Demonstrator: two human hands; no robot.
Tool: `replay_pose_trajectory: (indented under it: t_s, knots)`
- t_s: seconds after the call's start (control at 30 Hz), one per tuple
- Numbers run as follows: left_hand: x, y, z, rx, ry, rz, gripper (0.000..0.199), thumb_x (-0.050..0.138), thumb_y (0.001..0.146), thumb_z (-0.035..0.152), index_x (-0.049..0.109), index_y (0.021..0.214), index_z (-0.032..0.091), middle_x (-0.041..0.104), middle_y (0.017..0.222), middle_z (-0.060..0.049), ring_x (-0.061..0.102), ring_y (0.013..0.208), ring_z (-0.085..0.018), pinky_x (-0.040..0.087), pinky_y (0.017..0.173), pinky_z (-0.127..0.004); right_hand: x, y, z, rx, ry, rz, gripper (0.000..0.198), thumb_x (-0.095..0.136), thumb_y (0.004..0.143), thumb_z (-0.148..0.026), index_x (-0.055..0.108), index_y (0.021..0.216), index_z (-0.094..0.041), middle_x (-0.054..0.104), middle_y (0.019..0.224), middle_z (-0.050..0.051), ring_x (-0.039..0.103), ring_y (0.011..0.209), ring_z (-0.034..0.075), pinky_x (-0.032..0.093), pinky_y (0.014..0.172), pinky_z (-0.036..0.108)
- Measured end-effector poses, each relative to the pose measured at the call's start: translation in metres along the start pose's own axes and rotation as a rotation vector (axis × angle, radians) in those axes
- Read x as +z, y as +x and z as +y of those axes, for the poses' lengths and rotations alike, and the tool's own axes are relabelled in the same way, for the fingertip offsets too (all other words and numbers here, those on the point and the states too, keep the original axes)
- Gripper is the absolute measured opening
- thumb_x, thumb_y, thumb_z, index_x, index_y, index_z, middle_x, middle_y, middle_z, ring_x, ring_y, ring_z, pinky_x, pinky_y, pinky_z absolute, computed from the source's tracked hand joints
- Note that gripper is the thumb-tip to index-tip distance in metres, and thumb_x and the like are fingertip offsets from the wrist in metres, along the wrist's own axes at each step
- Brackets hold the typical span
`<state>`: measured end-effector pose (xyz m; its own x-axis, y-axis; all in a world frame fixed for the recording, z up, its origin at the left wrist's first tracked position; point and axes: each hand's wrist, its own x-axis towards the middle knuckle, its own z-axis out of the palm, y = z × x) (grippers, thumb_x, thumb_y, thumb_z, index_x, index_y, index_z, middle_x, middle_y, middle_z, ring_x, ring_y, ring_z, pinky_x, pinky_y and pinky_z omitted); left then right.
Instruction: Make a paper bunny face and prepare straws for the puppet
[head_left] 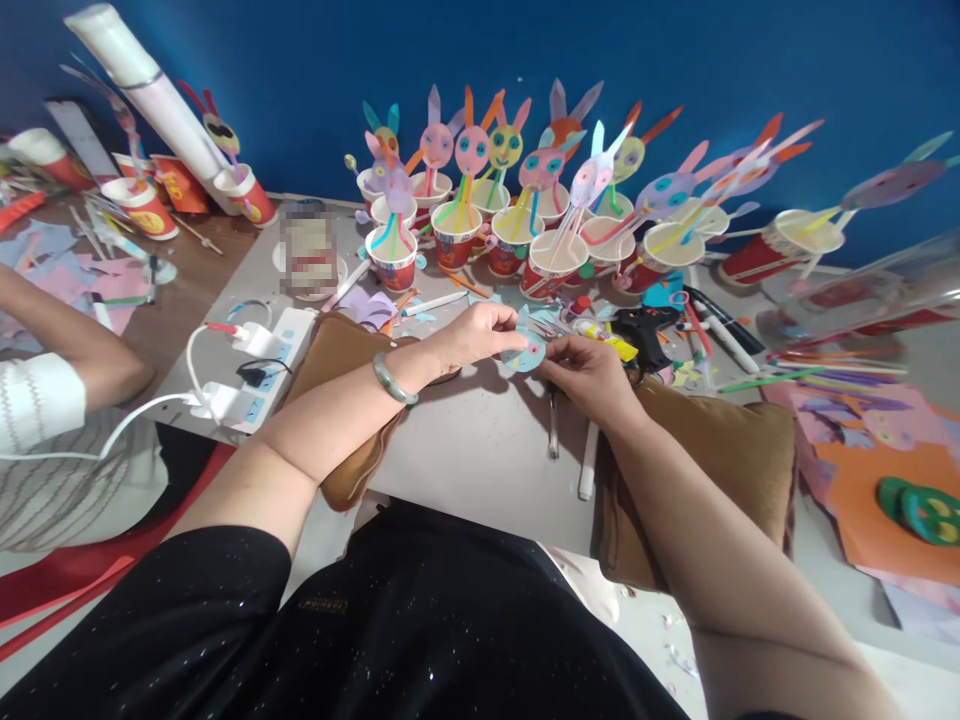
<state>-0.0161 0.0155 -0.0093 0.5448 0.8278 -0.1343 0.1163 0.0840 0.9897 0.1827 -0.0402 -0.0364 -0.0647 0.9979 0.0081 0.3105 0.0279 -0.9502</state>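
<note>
My left hand (pixel 480 335) pinches the upper left edge of a light blue paper rabbit face (pixel 534 357), which has a small pink spot on it. The right hand (pixel 589 375) is closed at the right edge of the same face, fingertips pressed together against it. Both hands hover over the near part of the grey table (pixel 480 440). Just behind my right hand lie a black glue gun (pixel 646 335) and a yellow packet (pixel 619 345). Below it are a spoon-like metal tool (pixel 553 430) and a white marker (pixel 589 465).
Paper cups (pixel 555 265) with straw-and-paper rabbits stand along the blue wall. Brown cushions (pixel 712 450) (pixel 341 375) flank my forearms. A white power strip (pixel 274 370) with plugged cables is at left, near another person's arm (pixel 97 350). Coloured paper (pixel 892 490) lies right.
</note>
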Motion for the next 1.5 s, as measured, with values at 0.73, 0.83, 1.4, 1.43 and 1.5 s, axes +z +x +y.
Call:
replay_pose_trajectory:
  t_s: [0.73,0.83,1.4,1.43,1.5]
  knots:
    - [0.003,-0.0057,0.0036,-0.066,0.282,-0.088,0.03,0.077,0.076,0.026,0.052,0.062,0.018,0.045,0.059,0.007,0.039,0.061,-0.008,0.029,0.06,-0.026,-0.0066,0.0004,-0.0041,0.038,0.248,-0.009,0.045,0.094,0.066,-0.044,0.071,0.098,-0.023,0.073,0.076,0.0,0.067,0.06,0.015,0.052,0.054,0.028]
    - [0.003,-0.0059,0.0043,-0.064,0.299,-0.097,0.03,0.075,0.077,0.024,0.05,0.061,0.019,0.044,0.058,0.007,0.038,0.06,-0.008,0.029,0.06,-0.026,-0.0065,0.0004,-0.0051,0.032,0.25,-0.004,0.043,0.094,0.065,-0.04,0.071,0.098,-0.022,0.071,0.075,-0.001,0.064,0.058,0.013,0.049,0.052,0.026]
    - [0.0033,-0.0086,0.0091,-0.035,0.324,-0.131,0.031,0.071,0.076,0.021,0.047,0.057,0.019,0.04,0.055,0.008,0.035,0.058,-0.008,0.024,0.06,-0.029,-0.004,-0.0004,-0.0053,0.058,0.257,-0.012,0.041,0.091,0.065,-0.035,0.072,0.098,-0.023,0.071,0.072,-0.002,0.059,0.055,0.011,0.042,0.05,0.025]
    - [0.0034,-0.0086,0.0088,-0.034,0.327,-0.127,0.031,0.071,0.076,0.022,0.048,0.057,0.019,0.04,0.055,0.008,0.035,0.058,-0.007,0.025,0.06,-0.029,-0.0038,-0.0006,-0.0058,0.061,0.257,-0.015,0.041,0.091,0.065,-0.035,0.072,0.099,-0.023,0.071,0.072,-0.002,0.058,0.054,0.011,0.041,0.049,0.025]
    - [0.0036,-0.0084,0.0081,-0.037,0.328,-0.125,0.029,0.071,0.076,0.024,0.05,0.058,0.019,0.041,0.055,0.008,0.035,0.058,-0.007,0.025,0.06,-0.029,-0.0035,-0.0008,-0.0065,0.069,0.258,-0.017,0.041,0.09,0.066,-0.036,0.071,0.099,-0.022,0.071,0.072,-0.001,0.057,0.053,0.011,0.039,0.048,0.025]
